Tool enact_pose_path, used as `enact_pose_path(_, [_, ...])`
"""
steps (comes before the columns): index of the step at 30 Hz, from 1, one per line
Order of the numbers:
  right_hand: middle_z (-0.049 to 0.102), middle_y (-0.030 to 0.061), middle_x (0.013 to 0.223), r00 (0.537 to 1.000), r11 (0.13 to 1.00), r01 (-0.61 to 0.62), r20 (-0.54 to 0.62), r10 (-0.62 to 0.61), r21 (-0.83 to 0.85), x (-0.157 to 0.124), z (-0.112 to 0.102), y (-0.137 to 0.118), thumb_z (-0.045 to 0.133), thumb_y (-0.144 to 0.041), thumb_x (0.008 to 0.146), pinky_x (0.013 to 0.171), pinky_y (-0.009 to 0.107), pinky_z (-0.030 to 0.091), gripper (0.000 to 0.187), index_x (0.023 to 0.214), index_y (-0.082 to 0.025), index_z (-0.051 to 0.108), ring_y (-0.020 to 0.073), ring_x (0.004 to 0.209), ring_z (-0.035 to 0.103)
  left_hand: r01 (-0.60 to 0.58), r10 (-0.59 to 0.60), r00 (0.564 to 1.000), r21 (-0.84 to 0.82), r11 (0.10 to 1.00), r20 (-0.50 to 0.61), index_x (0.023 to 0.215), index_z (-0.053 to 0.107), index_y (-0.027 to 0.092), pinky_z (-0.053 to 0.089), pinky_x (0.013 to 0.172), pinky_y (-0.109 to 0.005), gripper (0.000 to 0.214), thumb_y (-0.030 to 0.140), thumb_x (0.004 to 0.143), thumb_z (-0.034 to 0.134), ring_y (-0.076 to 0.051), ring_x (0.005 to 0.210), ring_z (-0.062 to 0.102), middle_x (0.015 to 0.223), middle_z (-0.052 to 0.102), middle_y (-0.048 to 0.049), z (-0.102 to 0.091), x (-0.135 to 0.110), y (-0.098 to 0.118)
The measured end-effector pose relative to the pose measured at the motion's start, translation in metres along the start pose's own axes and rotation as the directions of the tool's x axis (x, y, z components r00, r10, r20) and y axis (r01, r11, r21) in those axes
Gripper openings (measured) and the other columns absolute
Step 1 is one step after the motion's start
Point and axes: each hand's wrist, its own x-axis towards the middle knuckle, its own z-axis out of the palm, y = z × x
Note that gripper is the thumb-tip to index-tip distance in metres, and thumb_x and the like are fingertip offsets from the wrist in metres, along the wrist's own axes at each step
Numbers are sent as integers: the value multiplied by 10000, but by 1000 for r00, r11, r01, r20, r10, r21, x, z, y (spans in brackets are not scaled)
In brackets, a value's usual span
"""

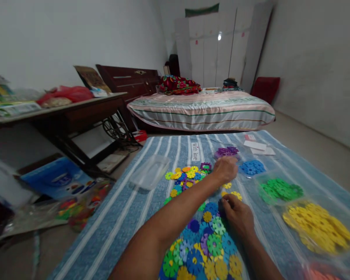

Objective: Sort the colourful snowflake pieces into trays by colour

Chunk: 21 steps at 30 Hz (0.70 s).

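Note:
My left hand (226,169) reaches across the table to the near side of a tray of purple snowflake discs (226,151). Its fingers look curled, and what they may hold is hidden. Closer to me, my right hand (238,214) is pinched beside a yellow snowflake disc (236,195); anything between its fingertips is too small to make out. Under and around my left forearm lies a long spread of mixed blue, green, yellow and purple discs (195,260). A purple square piece (205,167) lies at its far end.
Along the right stand clear trays of blue discs (252,167), green discs (281,189), yellow discs (321,225) and blurred orange-pink pieces (321,272). A clear plastic box (150,172) sits at left on the striped cloth (105,241). White cards (254,146) lie far right. Beyond is a bed (198,111).

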Motion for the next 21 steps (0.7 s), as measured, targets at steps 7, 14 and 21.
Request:
enact_pose_path(7, [706,29,727,1000,1000,-15,-1,15,-15,-2,-3,7,418,-510,832,582,278,375,401,884,-248,718,225,707,636,-123,128,988,60,991,-85,815,627,157,487,862,-349,158,182,871,481,-218,884,625,861,667,-93,-17,-111,-14])
enact_pose_path(14, [713,44,737,1000,999,-10,-24,11,40,-2,-10,12,469,-545,732,583,312,429,419,829,-228,726,244,689,650,-4,4,984,2,1000,-176,825,622,173,486,861,-353,143,192,880,492,-209,896,625,866,663,-83,-24,-207,-21])
enact_pose_path(21, [722,71,750,999,995,4,-38,0,101,-2,-13,19,524,-535,695,620,384,470,399,806,-210,728,290,720,668,66,-61,979,21,998,-193,840,618,175,486,847,-361,115,194,880,512,-214,897,626,857,665,-81,-24,-251,-8])
